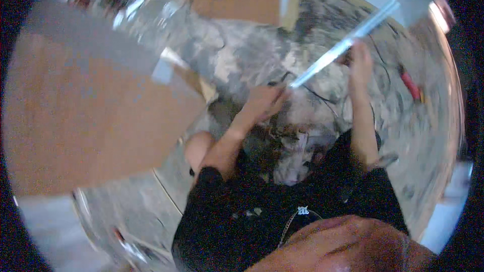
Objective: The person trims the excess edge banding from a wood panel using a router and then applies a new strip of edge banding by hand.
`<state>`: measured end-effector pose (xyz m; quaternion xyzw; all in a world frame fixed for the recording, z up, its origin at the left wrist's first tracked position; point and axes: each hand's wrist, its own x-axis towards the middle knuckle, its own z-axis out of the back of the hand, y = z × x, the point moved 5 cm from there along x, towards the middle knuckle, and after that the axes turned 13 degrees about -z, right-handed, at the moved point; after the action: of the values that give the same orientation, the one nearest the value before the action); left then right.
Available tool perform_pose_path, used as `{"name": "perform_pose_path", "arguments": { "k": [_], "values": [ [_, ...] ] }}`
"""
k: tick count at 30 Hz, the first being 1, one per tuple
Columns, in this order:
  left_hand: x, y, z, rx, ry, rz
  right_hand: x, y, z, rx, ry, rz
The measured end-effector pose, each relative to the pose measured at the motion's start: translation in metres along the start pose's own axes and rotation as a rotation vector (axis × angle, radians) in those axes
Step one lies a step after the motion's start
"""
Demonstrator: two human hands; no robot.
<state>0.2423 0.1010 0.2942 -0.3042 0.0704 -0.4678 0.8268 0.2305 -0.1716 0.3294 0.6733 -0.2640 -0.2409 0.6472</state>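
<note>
Right hand (360,58) up along the bar (322,63), fingers wrapped around it as far as the blur lets us see! And here's the left hand (264,102) at the near end, fingers bent against it; whether they truly grip, I can't tell. The bar slants up and away to the person's right, over the grey floor (242,45). Why two hands so far apart? Probably because something that long would swing on a single hold: one steadies the end, the other bears the length. Red tool (411,85) lies off to the right, seemingly within reach; brown board (101,121) well out left.
</note>
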Motion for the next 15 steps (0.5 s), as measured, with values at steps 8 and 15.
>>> {"name": "perform_pose_path", "arguments": {
  "k": [8,15],
  "values": [
    [-0.081,-0.024,0.014,0.009,-0.049,0.069,-0.049,0.004,-0.018,-0.026,0.262,-0.191],
    [-0.146,-0.032,0.012,0.092,0.029,0.325,-0.086,0.005,-0.03,-0.436,0.572,-0.173]
  ]
}}
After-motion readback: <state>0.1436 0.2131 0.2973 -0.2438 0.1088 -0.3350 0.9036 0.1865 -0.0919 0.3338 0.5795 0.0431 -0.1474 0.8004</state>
